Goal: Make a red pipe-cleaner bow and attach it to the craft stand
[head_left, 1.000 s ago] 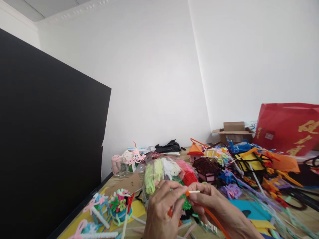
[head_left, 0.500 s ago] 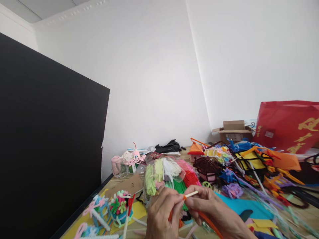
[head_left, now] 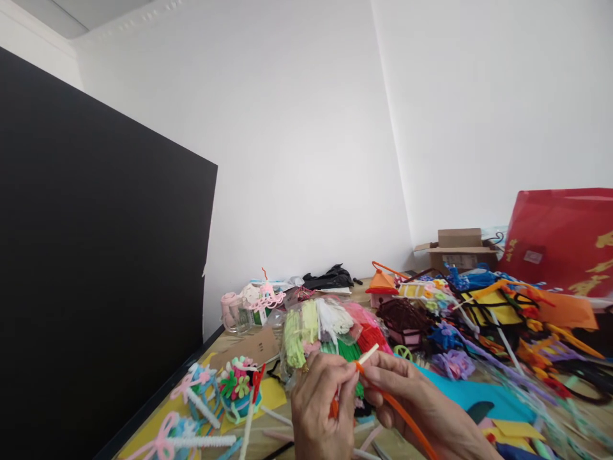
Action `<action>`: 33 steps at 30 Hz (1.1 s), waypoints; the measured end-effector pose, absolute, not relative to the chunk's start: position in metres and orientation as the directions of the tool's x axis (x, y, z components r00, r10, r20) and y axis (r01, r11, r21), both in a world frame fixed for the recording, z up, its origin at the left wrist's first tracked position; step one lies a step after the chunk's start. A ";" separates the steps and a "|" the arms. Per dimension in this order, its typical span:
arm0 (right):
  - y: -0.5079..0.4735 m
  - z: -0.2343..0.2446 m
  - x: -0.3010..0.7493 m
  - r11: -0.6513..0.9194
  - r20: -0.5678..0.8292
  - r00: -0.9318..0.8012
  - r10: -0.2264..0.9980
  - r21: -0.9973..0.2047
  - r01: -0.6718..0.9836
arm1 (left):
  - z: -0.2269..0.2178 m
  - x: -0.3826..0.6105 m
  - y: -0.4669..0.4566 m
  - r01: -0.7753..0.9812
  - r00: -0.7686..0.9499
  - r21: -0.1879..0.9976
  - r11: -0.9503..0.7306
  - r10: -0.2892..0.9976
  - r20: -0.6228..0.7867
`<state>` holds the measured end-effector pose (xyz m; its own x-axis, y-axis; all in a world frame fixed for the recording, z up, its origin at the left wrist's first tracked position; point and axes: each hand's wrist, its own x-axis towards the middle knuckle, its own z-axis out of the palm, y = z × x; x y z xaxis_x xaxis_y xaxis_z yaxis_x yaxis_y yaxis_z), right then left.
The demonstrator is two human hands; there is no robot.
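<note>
Near the middle of the front edge of a wooden tabletop (head_left: 235, 345), an orange pipe cleaner (head_left: 403, 414) is wound at one end around a short white stick (head_left: 368, 354). Only that end is wrapped, and the rest of the orange length runs loose down to the right. A small orange tip also shows below the left hand (head_left: 318, 409), which pinches the stick between its fingers and wears a gold ring (head_left: 305, 368). The right hand (head_left: 405, 391) is closed in a pinch around the orange wrap, touching the left hand's fingertips.

Just behind the hands, clear plastic bags (head_left: 316, 326) hold bundles of lime, white, pink, red and green pipe cleaners. Toward the left edge sit finished-looking pipe-cleaner pieces, including flowers in a small blue pot (head_left: 238, 399) and a pink-trimmed glass mug (head_left: 233, 313). To the right lie a dark brown woven basket (head_left: 405, 316), a small orange house (head_left: 382, 284) and a sheet of blue felt (head_left: 474, 393). At the far right corner stand a cardboard box (head_left: 460, 247) and a red bag (head_left: 560, 239) with gold lettering. A black board (head_left: 96, 223) rises along the left edge.
</note>
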<state>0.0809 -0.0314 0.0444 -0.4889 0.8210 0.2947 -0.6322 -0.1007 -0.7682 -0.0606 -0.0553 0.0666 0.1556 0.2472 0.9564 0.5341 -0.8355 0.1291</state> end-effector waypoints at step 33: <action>-0.054 0.071 0.092 0.314 0.435 -0.367 0.822 -0.885 -0.345 | 0.060 -0.055 -0.058 0.235 -0.084 0.693 -0.682 0.696 0.713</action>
<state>0.0921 -0.0542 0.0711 -0.3674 0.8221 0.4349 -0.3453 0.3136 -0.8845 -0.0551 -0.0576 0.0600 -0.0839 0.6961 0.7130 0.2346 -0.6816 0.6931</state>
